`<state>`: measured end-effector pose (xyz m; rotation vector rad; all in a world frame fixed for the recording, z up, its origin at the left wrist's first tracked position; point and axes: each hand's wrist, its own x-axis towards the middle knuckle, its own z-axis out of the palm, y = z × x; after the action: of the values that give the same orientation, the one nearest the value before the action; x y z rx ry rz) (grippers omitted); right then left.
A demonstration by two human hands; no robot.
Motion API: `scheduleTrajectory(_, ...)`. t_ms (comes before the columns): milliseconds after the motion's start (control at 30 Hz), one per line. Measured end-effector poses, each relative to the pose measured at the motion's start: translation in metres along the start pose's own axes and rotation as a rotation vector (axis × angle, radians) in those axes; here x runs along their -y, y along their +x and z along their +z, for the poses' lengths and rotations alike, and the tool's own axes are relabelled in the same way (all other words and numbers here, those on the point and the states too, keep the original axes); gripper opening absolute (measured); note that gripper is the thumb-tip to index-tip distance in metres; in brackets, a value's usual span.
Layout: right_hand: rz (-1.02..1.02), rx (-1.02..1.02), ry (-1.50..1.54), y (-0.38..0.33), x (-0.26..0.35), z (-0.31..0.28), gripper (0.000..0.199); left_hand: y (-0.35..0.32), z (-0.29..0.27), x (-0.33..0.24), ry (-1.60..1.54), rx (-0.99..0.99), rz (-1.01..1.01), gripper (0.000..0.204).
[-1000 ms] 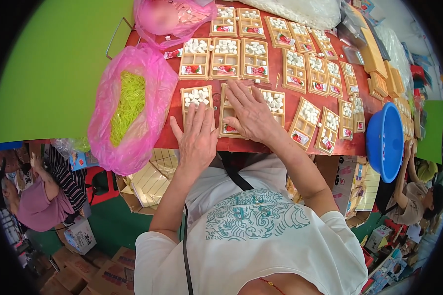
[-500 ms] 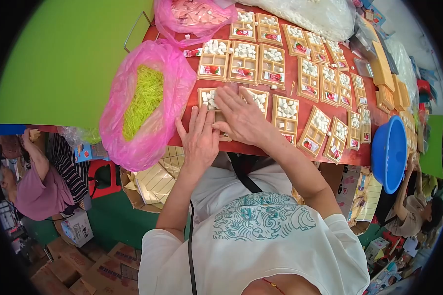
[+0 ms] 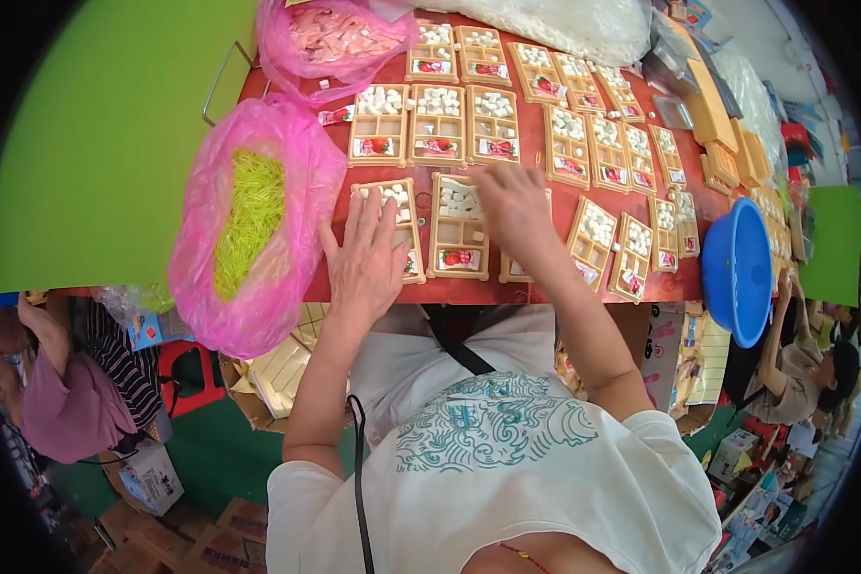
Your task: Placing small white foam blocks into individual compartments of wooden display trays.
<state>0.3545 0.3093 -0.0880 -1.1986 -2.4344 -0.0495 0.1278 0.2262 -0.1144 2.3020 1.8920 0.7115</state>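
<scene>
My left hand [image 3: 368, 258] lies over a tan compartment tray [image 3: 413, 196] at the table's front edge, fingers stretched out and slightly apart. White chunks show beneath its fingertips, and a small red-and-white packet peeks out beside it. My right hand [image 3: 517, 206] is curled at the upper right of the neighbouring tray [image 3: 439, 234], its fingers bent together; whether something small is in them I cannot make out. That tray has white chunks [image 3: 459, 199] in its top compartment and a strawberry-printed packet [image 3: 457, 259] at the bottom. My right hand and wrist partly cover another tray [image 3: 513, 272].
Several similar filled trays [image 3: 438, 127] stand in rows on the red table [image 3: 430, 175]. At left are a pink bag [image 3: 301, 177] of yellow-green strands and another pink bag [image 3: 279, 57] of pink packets. A blue basin [image 3: 737, 277] stands right. Other people work at both sides.
My hands have moved apart: the right lifted off the left-hand trays, moved right and curled. My left hand now rests on the leftmost front tray. The whole view has shifted slightly.
</scene>
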Motion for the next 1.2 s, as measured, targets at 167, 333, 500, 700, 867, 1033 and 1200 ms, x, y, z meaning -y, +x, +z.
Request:
scheduleTrajectory(167,0.030,0.033,-0.181,0.003,-0.037,0.004,0.017,-0.002,0.006,0.001,0.019,0.046,0.009,0.054)
scheduleTrajectory(333,0.057,0.073,-0.179,0.005,-0.046,0.019,0.012,0.017,0.002,-0.011,-0.005,-0.083,0.072,0.042)
scheduleTrajectory(500,0.108,0.027,-0.071,0.006,-0.041,0.016,0.007,0.070,0.008,-0.013,0.050,-0.146,0.142,0.024)
scheduleTrajectory(700,0.150,-0.064,0.203,0.003,-0.026,0.001,0.006,0.085,0.009,-0.017,0.036,-0.094,0.160,0.018)
scheduleTrajectory(867,0.042,-0.031,0.396,0.004,-0.007,-0.001,0.008,0.057,0.010,-0.021,-0.074,-0.204,0.159,0.021)
scheduleTrajectory(1033,0.025,-0.042,0.355,0.007,0.003,0.012,0.015,0.030,0.009,-0.031,-0.073,-0.158,0.117,0.023)
scheduleTrajectory(1200,0.118,-0.091,0.358,0.000,-0.010,0.000,0.019,0.008,0.000,-0.041,-0.098,-0.138,0.101,0.026)
